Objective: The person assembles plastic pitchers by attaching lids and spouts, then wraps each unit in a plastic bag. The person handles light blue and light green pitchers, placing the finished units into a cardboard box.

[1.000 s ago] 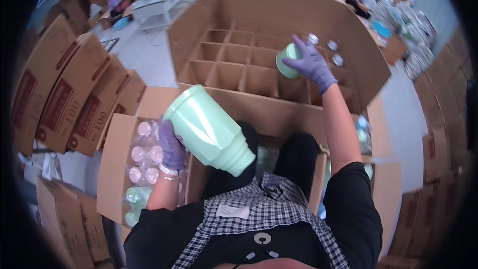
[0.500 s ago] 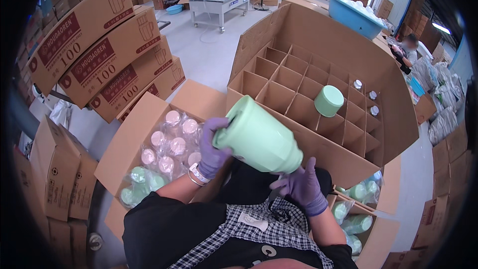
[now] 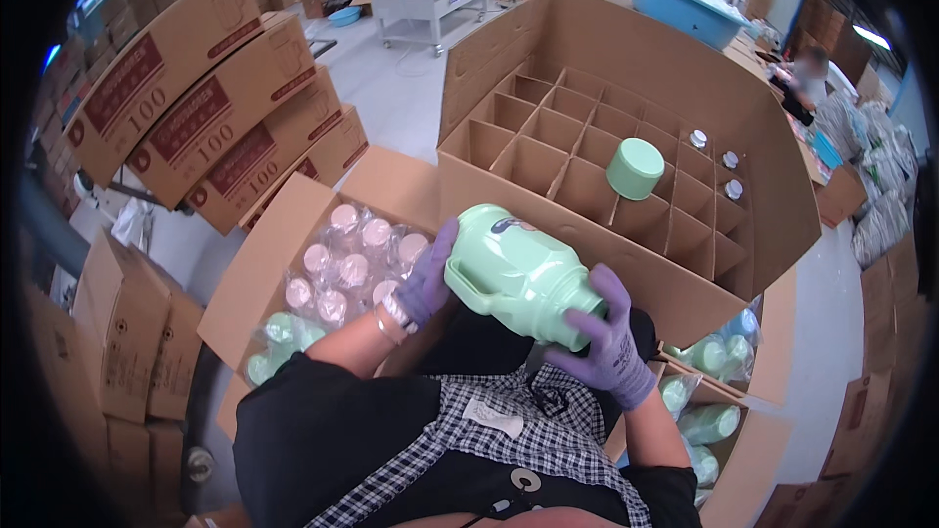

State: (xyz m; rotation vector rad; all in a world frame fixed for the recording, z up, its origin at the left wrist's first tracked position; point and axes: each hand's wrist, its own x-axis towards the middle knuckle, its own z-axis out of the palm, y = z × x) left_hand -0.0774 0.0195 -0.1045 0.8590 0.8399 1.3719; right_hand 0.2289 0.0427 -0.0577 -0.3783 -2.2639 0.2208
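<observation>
A pale green thermos jug body (image 3: 523, 279) lies sideways in front of me, its handle turned toward me and its neck pointing right. Around its base end, my left hand (image 3: 430, 279) in a purple glove is closed. My right hand (image 3: 608, 337), gloved the same way, grips the neck end, with thumb above and fingers below. Just beyond the jug stands a large open carton (image 3: 587, 230) with cardboard dividers. On those dividers rests a green cup-shaped lid (image 3: 636, 169), upside down. Several small silvery stoppers (image 3: 731, 158) sit in cells at the carton's right.
At my left, an open carton (image 3: 240, 269) holds pink and green bagged pieces. Open boxes with green bagged pieces (image 3: 709, 422) stand at my right. Sealed cartons (image 3: 196, 108) are stacked far left. A blue basin (image 3: 685, 10) sits behind the divided carton. Other people work farther off.
The jug has rolled so its handle and a printed mark now show. My right hand has moved up and closed around the neck. The view has shifted slightly.
</observation>
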